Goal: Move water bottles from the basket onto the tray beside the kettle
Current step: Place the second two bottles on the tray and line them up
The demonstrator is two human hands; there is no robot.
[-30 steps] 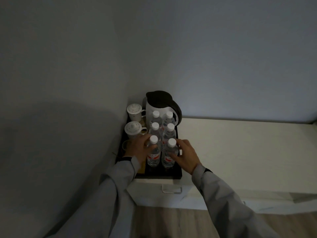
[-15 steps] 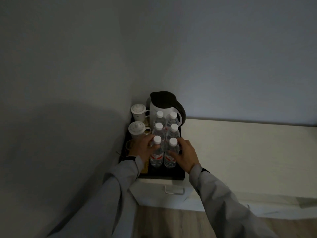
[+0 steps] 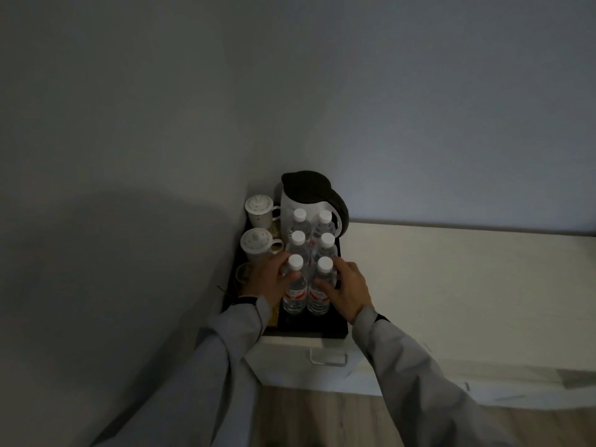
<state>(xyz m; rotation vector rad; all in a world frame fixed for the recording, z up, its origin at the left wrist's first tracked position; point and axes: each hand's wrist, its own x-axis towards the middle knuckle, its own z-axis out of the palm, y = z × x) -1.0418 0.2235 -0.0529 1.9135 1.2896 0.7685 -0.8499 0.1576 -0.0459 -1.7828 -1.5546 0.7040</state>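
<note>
Several clear water bottles with white caps stand in two rows on a black tray [image 3: 309, 327], in front of a white kettle [image 3: 308, 196] with a dark lid. My left hand [image 3: 269, 279] wraps the front left bottle [image 3: 294, 291] from its left side. My right hand [image 3: 346, 290] wraps the front right bottle [image 3: 321, 293] from its right side. Both front bottles stand upright on the tray, touching each other. No basket is in view.
Two lidded white cups [image 3: 258, 206] [image 3: 256, 243] stand on the tray's left, against the wall corner. The tray sits at the left end of a white counter [image 3: 451, 285] with a drawer handle [image 3: 327, 358] below. Wooden floor shows underneath.
Both hands have stayed on the two front bottles, drawing slightly closer around them. The camera view has shifted a little; the bottles stand in the same places.
</note>
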